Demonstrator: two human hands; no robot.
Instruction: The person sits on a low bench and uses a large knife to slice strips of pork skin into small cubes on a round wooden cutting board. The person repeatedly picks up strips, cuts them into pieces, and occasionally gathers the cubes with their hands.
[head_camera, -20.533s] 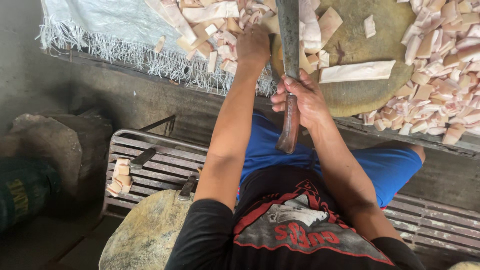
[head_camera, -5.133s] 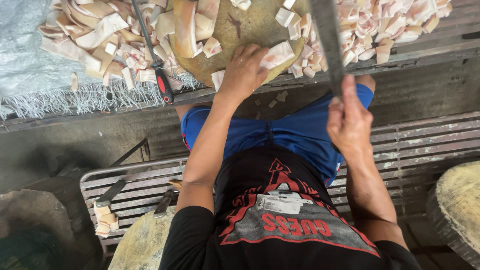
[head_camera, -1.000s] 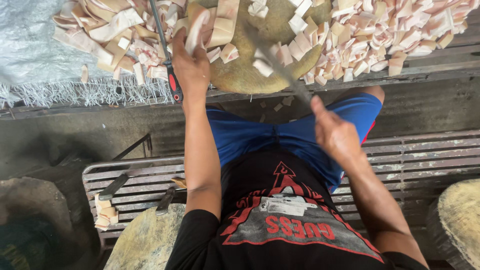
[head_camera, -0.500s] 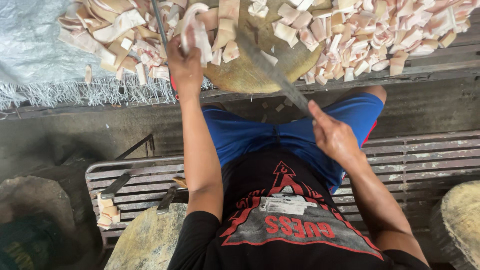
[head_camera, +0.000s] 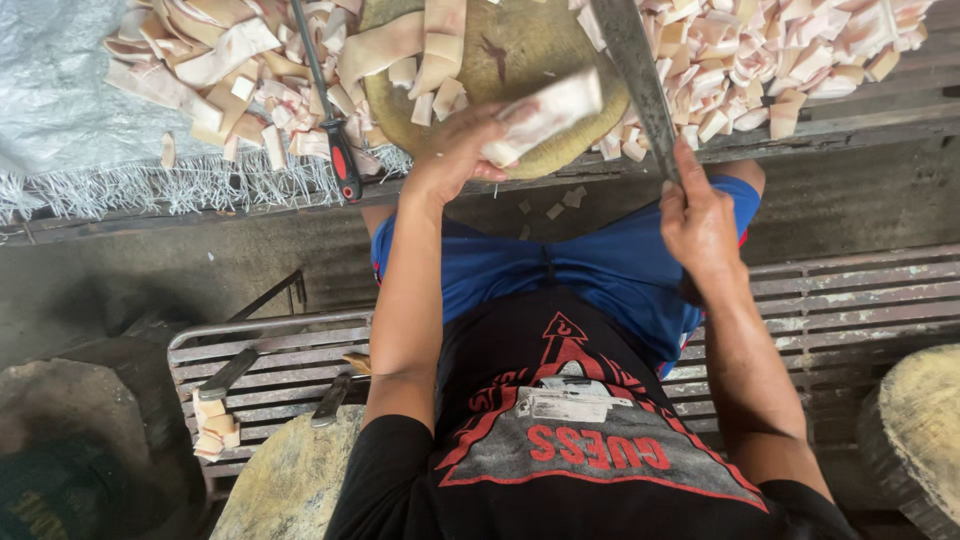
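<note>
A pale strip of skin (head_camera: 545, 112) is being gripped by the left hand (head_camera: 455, 160) at upper centre, over the round chopping block (head_camera: 520, 60). A long cleaver (head_camera: 640, 80) is being clenched by the right hand (head_camera: 700, 225). Fingers could be nicked if the strip slips. No containers are being used; cut pieces (head_camera: 800, 60) are being left loose on sheeting (head_camera: 60, 100).

**Strip in one hand, blade in the other**

The left hand (head_camera: 455, 160) grips a pale strip (head_camera: 543, 115) at the near edge of a round wooden chopping block (head_camera: 520, 50). The right hand (head_camera: 700, 225) is closed around the handle of a long cleaver (head_camera: 635, 70), whose blade slants up across the block's right side. Heaps of cut pale pieces (head_camera: 790, 60) lie on the table (head_camera: 850, 125) to both sides. A sharpening steel with a red-and-black handle (head_camera: 335, 140) rests left of the block, just beside it.
</note>
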